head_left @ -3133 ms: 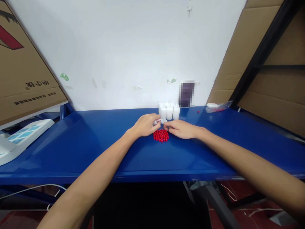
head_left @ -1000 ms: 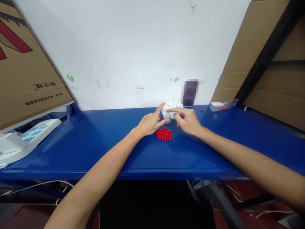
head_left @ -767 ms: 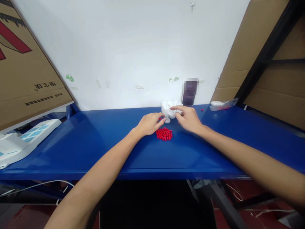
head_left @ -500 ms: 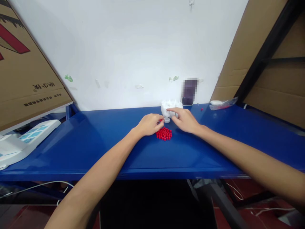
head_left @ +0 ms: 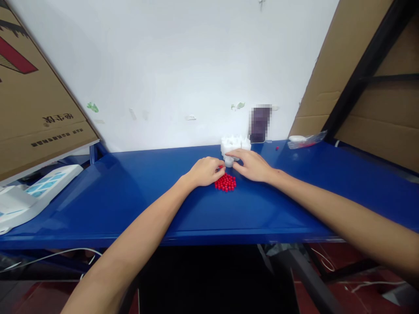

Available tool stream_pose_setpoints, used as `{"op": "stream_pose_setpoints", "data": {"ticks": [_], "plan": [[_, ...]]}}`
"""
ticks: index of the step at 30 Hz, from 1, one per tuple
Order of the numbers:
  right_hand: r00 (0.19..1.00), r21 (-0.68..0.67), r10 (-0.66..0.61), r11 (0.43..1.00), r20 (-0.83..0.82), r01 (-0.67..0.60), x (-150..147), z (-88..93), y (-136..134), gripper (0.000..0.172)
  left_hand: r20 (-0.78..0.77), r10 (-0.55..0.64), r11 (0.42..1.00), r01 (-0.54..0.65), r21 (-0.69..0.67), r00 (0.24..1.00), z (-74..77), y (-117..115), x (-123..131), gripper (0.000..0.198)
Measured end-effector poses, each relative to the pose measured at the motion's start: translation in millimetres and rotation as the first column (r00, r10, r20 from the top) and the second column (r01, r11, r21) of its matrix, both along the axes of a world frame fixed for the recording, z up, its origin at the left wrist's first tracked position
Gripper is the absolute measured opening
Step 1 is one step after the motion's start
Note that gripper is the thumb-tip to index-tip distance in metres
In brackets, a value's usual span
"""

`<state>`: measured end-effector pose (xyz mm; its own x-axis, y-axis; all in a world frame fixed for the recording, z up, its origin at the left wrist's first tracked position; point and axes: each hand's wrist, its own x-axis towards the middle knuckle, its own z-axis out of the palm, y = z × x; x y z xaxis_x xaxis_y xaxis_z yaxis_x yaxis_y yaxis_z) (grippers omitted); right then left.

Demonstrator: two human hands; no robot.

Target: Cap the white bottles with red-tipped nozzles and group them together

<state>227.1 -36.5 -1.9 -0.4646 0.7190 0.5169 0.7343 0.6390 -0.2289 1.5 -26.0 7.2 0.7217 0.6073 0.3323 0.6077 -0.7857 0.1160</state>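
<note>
My left hand (head_left: 206, 171) is closed in a pinch on a small red cap (head_left: 221, 166), just beyond the left part of a pile of red caps (head_left: 225, 183). Facing it, my right hand (head_left: 251, 165) curls its index finger and thumb about a small white bottle (head_left: 228, 162). The index finger passes along the bottle's far side and the thumb meets its right side. Behind these fingers stands a tight cluster of white bottles (head_left: 235, 142), pointed at the top and partly covered by my right hand.
The blue table (head_left: 137, 196) runs up to a white wall. A phone-like dark object (head_left: 260, 124), blurred out, leans there. One loose red cap (head_left: 277, 148) and a clear plastic bag (head_left: 307, 141) lie to the right. A white-and-blue plastic device (head_left: 49, 183) sits at the left.
My right hand's index finger and thumb have come down around the small white bottle, which has shifted slightly. My left hand keeps its pinch on the red cap in nearly the same place.
</note>
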Motion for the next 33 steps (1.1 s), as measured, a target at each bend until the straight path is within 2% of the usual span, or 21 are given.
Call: {"op": "stream_pose_setpoints", "data": {"ticks": [3,8,15,19,24,30,33], "plan": [[0.999,0.026,0.007,1.000,-0.033,-0.006,-0.7,4.0,-4.0,0.044,-0.004,-0.008,1.000,0.008,0.004,1.000,0.0,-0.2,-0.3,0.030],[0.999,0.036,0.032,0.999,-0.030,-0.031,0.2,12.3,-10.1,0.023,-0.022,-0.003,1.000,0.003,-0.001,1.000,0.1,-1.0,-0.7,0.031],[0.999,0.030,0.027,0.999,-0.025,-0.027,5.5,16.4,-8.8,0.021,-0.034,-0.011,1.000,0.011,0.001,0.999,2.0,-2.2,0.0,0.033],[0.998,-0.046,-0.014,0.999,-0.067,0.011,5.2,22.6,-12.8,0.006,-0.037,-0.002,1.000,0.002,-0.003,0.999,2.0,-2.8,0.3,0.033],[0.997,-0.194,0.053,0.979,-0.056,-0.063,2.8,21.3,-14.0,0.013,-0.032,-0.004,1.000,0.004,-0.011,0.999,2.0,-3.2,0.2,0.033],[0.999,-0.166,0.040,0.985,0.005,-0.038,5.9,10.4,-3.9,0.032,-0.016,-0.031,1.000,0.031,-0.006,0.999,0.6,-1.3,-0.5,0.033],[0.999,-0.163,0.023,0.987,0.036,-0.017,7.0,10.9,-3.8,0.033,-0.015,-0.029,1.000,0.029,-0.008,0.999,-0.5,-0.4,-0.4,0.033]]}}
